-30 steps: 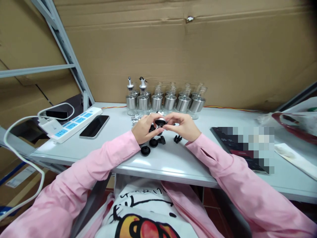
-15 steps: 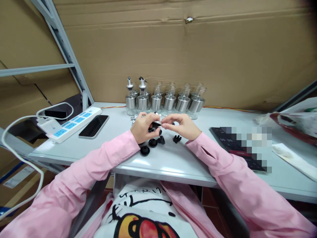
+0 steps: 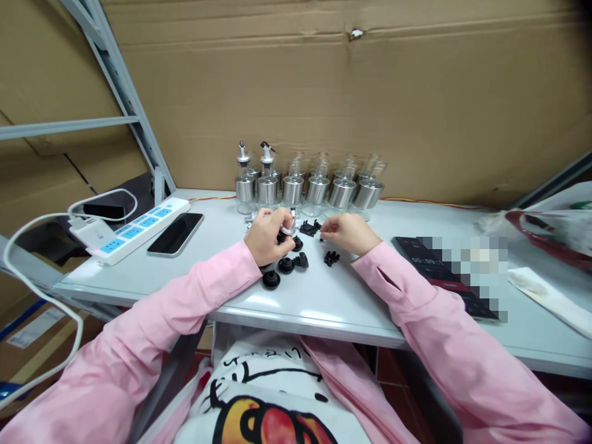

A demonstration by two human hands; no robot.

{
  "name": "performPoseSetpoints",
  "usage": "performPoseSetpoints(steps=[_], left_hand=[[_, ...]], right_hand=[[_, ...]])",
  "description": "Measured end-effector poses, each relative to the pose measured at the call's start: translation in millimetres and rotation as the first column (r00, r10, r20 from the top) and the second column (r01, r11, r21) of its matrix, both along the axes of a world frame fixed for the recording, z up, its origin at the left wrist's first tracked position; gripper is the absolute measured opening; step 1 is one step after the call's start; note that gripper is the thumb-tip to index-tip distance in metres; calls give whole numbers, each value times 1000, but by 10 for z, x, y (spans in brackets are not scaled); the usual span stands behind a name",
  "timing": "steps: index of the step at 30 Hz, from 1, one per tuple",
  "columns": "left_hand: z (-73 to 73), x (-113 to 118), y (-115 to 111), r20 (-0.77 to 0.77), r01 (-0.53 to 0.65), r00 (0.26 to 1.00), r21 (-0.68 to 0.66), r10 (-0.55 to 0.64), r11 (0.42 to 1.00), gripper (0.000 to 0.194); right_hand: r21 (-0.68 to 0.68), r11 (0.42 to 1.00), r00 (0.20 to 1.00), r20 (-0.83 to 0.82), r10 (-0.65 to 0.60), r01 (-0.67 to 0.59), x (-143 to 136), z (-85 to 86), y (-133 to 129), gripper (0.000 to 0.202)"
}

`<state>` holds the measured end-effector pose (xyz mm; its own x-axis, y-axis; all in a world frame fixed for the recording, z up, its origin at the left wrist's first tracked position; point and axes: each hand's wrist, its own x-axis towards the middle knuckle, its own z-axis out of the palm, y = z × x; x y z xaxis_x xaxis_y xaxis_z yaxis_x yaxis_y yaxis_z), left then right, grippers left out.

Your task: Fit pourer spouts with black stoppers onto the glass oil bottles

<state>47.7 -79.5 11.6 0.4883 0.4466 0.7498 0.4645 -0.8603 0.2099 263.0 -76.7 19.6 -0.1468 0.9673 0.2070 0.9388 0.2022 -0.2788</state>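
Holding a silver spout [image 3: 288, 231] in the left hand [image 3: 264, 239] at the centre of the frame, thumb and fingers closed around its rim, tip pointing up. Reaching out with the right hand [image 3: 350, 233] just right of centre, fingertips drawn close together beside a pile of black clips [image 3: 309, 228]. Cannot tell whether pinching a clip there or merely touching the table [image 3: 342, 293]. Can see a second, smaller pile of clips below the right hand. Can see black stoppers [image 3: 271, 280] lying loose below and beside the left hand, partly covered by its fingers. Can make out more silver parts [image 3: 250, 219] behind the left hand, too hidden to count.

Looking above both hands, facing two rows of bottles [image 3: 317, 190], six in the front row. Can see spouts fitted on the two front bottles farthest left. At the left of the frame, seeing a phone [image 3: 176, 235] beside a power strip [image 3: 139, 233]; at the right, a tablet [image 3: 419, 259], partly pixelated, and a plastic bag [image 3: 555, 219] near the edge. Wearing pink sleeves [image 3: 208, 287].
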Motion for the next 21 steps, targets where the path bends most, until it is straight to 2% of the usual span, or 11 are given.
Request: performPoseSetpoints(steps=[6,12,17,19,21], left_hand=[[-4,-9,-2,-18,-19,1000,-25,18,1000,26],[8,-12,1,-78,0,997,-71,-5,997,23],[54,-13,-26,-89,-3,996,-74,-4,997,18],[62,-13,-34,-91,0,996,-64,-6,998,19],[63,-12,-39,-101,-3,995,-61,-3,998,20]], right_hand=[[-80,997,996,93,9,-1,7,-54,18,16],[-112,990,996,25,85,-82,-37,-31,-5,15],[-107,980,963,-231,139,-167,-70,18,-5,12],[-99,968,896,-411,170,-229,-93,38,-17,13],[-95,944,775,-600,199,-317,-125,68,-49,19]])
